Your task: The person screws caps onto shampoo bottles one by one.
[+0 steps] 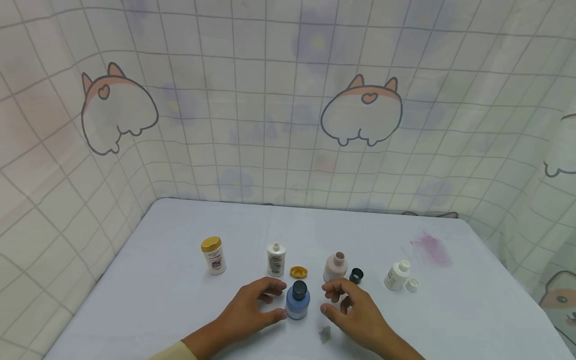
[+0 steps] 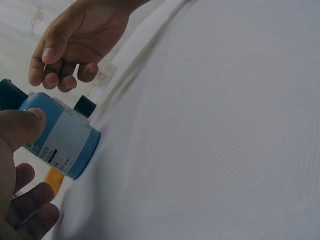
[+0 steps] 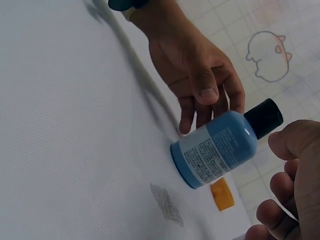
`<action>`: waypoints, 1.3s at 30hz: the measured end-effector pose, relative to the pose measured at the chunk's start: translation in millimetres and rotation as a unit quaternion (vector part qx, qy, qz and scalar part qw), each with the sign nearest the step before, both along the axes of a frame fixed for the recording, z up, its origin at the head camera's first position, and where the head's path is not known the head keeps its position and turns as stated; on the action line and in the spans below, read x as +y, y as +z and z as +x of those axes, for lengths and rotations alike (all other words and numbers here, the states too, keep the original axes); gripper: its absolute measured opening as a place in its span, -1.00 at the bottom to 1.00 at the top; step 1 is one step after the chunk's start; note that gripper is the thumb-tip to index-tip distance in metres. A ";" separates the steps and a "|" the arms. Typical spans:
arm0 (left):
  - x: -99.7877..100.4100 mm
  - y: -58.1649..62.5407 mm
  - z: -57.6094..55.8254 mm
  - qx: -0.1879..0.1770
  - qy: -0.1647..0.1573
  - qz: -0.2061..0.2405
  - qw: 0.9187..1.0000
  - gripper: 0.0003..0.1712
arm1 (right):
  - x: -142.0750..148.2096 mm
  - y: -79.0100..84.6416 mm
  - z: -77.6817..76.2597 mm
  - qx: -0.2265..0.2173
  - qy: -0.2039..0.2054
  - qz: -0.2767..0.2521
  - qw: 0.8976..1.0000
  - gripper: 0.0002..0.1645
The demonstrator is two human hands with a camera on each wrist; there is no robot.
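A blue bottle [image 1: 297, 301] with a black cap [image 1: 299, 290] stands upright on the table between my two hands. On its left side, my left hand [image 1: 254, 307] is held with thumb and fingers spread and bent loosely. The left thumb [image 2: 25, 127] overlaps the bottle in the left wrist view. To the right of the bottle hovers my right hand [image 1: 355, 312], its fingers loosely bent and holding nothing. The right wrist view shows the bottle's printed label [image 3: 202, 155], with the right thumb [image 3: 285, 145] close to the cap.
Behind stand a yellow-capped white bottle [image 1: 215, 257], an uncapped white bottle [image 1: 276, 261], an uncapped pinkish bottle [image 1: 335, 269] and a small white bottle [image 1: 396, 276]. Loose caps lie nearby: yellow [image 1: 299, 272], black [image 1: 356, 275] and white [image 1: 412, 285]. A patterned curtain [image 1: 279, 165] surrounds the table [image 1: 148, 280].
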State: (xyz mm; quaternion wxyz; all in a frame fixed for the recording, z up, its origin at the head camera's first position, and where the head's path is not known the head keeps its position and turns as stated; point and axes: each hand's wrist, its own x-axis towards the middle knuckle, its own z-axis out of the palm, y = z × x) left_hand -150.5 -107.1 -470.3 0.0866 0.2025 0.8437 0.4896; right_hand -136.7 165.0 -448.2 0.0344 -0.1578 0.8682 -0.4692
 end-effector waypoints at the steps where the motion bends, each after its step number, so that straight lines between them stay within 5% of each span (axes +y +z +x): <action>1: 1.5 -0.5 -0.5 -0.002 0.000 0.000 1.000 -0.35 | 0.3 -0.2 0.0 0.000 0.000 0.002 1.000 -0.57; 11: 13.6 -3.9 -4.4 0.014 -0.019 0.010 1.000 -0.33 | 1.8 -1.5 -0.1 0.000 0.003 0.001 1.000 -0.56; 21: 22.2 -2.7 -6.4 -0.013 -0.011 0.002 1.000 -0.31 | 2.4 -2.0 0.1 0.005 0.003 -0.006 1.000 -0.59; 39: 15.6 -0.6 -4.8 -0.001 -0.008 -0.019 1.000 -0.32 | 2.2 -4.5 -1.4 0.002 0.007 0.002 1.000 -0.57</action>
